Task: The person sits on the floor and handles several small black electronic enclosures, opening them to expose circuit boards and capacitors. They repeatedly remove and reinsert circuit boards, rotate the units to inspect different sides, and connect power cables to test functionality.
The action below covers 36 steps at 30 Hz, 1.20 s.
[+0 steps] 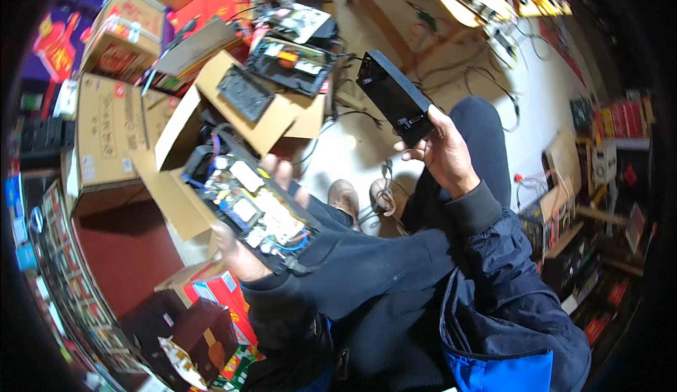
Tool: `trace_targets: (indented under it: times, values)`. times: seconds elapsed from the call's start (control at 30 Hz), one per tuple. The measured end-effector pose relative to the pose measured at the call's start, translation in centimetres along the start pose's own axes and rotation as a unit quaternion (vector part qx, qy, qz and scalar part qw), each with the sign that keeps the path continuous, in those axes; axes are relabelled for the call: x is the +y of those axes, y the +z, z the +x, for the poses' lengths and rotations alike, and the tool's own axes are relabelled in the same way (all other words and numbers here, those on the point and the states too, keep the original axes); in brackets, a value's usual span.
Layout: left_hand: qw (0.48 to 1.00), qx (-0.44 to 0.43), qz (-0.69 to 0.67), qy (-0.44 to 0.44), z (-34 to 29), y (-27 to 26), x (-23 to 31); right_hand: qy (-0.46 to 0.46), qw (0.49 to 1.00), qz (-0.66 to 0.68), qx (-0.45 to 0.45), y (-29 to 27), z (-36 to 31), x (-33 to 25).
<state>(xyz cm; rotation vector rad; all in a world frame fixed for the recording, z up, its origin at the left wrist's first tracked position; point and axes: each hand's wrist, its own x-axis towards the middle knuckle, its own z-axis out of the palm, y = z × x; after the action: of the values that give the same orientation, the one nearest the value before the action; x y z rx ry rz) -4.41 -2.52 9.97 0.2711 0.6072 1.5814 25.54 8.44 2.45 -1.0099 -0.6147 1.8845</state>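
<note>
My left hand is wrapped round an opened electronic device, thumb on one long side and fingers on the other. The device has a black tray-like housing with a bright circuit board, white parts and blue and red wires showing. In my right hand is a black box-shaped casing, gripped at its lower end and tilted up to the left. A connector port shows near that end. The casing and the device are held apart, above my lap.
An open cardboard box stands beside the device, a black plastic cover on its flap. Behind it lies another opened device. Cables run over the floor. A workbench with tools is at far right; stacked cartons stand left.
</note>
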Motion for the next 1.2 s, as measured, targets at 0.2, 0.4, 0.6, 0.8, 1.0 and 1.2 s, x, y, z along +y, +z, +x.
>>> trace_targets:
  times: [0.2, 0.4, 0.6, 0.8, 1.0, 1.2]
  values:
    - [0.999, -0.019, -0.004, 0.036, -1.9, -1.8, -0.4, 0.128, 0.984, -0.017, -0.125, 7.9, 8.7, 4.2]
    - [0.996, 0.035, 0.026, 0.08, -3.1, -2.1, 0.3, 0.203, 0.964, 0.054, -0.16, 16.6, 16.5, 10.7]
    - [0.992, 0.081, 0.018, 0.09, -3.4, -1.9, 0.5, 0.212, 0.955, -0.151, -0.139, 15.8, 15.7, 13.6]
    - [0.996, 0.071, 0.016, 0.049, -2.1, -0.5, -0.4, 0.231, 0.895, -0.333, -0.186, 7.4, 9.5, 9.8]
    - [0.999, -0.025, 0.035, -0.03, 0.9, 0.6, -4.0, 0.152, 0.96, -0.183, -0.147, 5.5, 5.3, 4.8]
    - [0.983, -0.016, -0.023, -0.179, 7.2, -0.6, -10.7, 0.1, 0.981, -0.165, -0.018, 1.2, 1.2, 2.4]
